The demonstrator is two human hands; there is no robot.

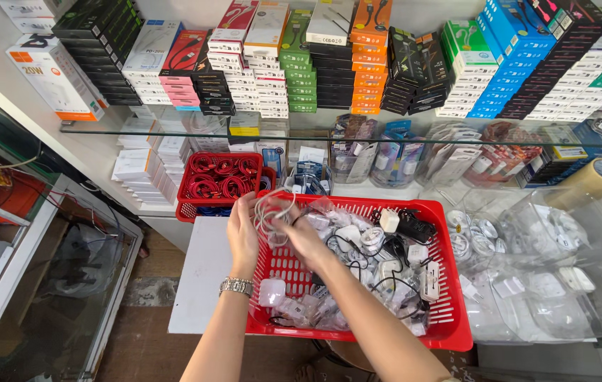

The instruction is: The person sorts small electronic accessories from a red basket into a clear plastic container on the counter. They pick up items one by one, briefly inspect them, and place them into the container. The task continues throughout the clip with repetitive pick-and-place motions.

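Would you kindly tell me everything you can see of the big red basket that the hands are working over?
The red basket is a shallow rectangular tray, seemingly plastic, with slotted walls and floor and a smooth rim. It lies level, its near edge overhanging a white board. Inside are white chargers, black and white cables and small clear bags, heaped mostly to the right. The left hand and right hand hover over its far left corner, holding a coiled white cable; whether they touch the basket cannot be told.
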